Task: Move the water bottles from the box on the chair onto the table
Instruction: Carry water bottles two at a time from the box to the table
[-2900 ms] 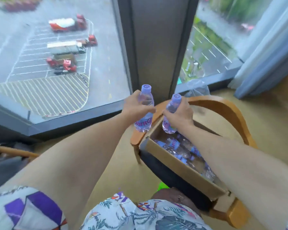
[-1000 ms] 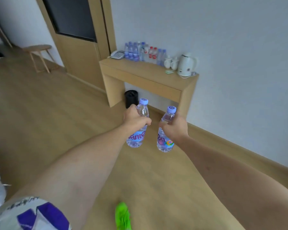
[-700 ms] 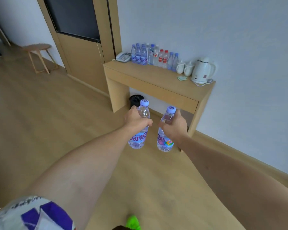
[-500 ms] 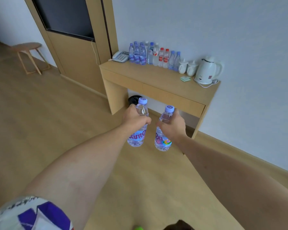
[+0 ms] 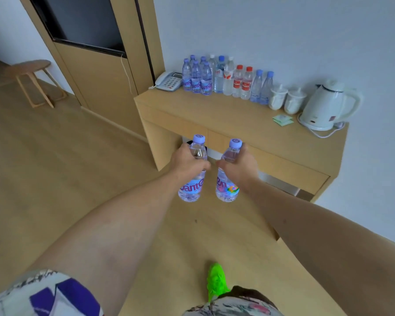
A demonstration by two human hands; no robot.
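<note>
My left hand (image 5: 187,164) grips a clear water bottle (image 5: 193,188) with a purple cap and purple label, held upright in front of me. Beside it, my right hand (image 5: 240,166) grips a second purple-capped bottle (image 5: 226,190), also upright. Both hang above the wooden floor, a short way in front of the light wooden table (image 5: 226,117) against the wall. A row of several water bottles (image 5: 219,77) stands along the table's back edge. The chair and the box are out of view.
On the table also sit a telephone (image 5: 170,81) at the left, two white cups (image 5: 286,100), green packets (image 5: 282,120) and a white kettle (image 5: 326,107) with its cord at the right. A wooden stool (image 5: 32,80) stands far left. My green shoe (image 5: 216,281) is below.
I have turned from the window and the chair toward the table and walked closer to it. Both hands still hold their bottles upright; the table now looks larger and nearer.
</note>
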